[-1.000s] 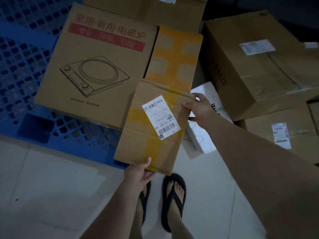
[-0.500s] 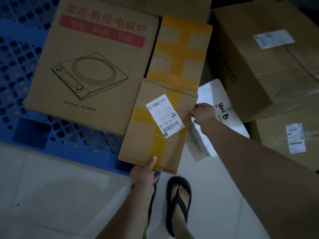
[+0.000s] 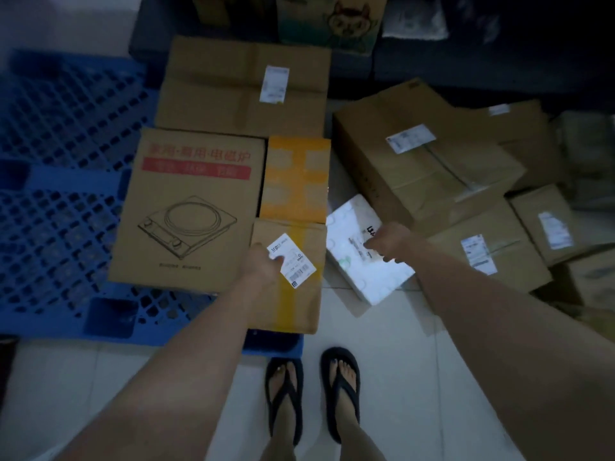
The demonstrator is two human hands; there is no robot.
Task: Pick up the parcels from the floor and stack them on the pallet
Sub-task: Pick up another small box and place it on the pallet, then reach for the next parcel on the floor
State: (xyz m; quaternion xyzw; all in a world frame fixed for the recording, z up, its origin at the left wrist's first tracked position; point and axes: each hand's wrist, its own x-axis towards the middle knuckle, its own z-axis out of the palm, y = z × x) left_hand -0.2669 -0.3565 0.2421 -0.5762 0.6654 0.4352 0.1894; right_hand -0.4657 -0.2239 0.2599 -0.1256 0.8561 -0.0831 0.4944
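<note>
Half a second ago both hands held the labelled parcel (image 3: 299, 304); it now lies on the blue pallet (image 3: 66, 201) at the near right corner, flush against the induction cooker box (image 3: 189, 207) and the yellow-taped box (image 3: 294, 179). The left hand (image 3: 261, 266) presses on its top, fingers together. The right hand (image 3: 391, 239) has moved over the white parcel (image 3: 366, 284) on the tiled floor (image 3: 399, 367); its grip cannot be told. The pallet's left half lies bare

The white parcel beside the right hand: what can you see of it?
The white parcel is a flat rectangular package that looks like foam or white wrapping, with dark print on its top. It lies flat and skewed on the pale tiled floor, between the blue pallet and a big brown box. The right hand is on its top. Whether it grips is unclear.
</note>
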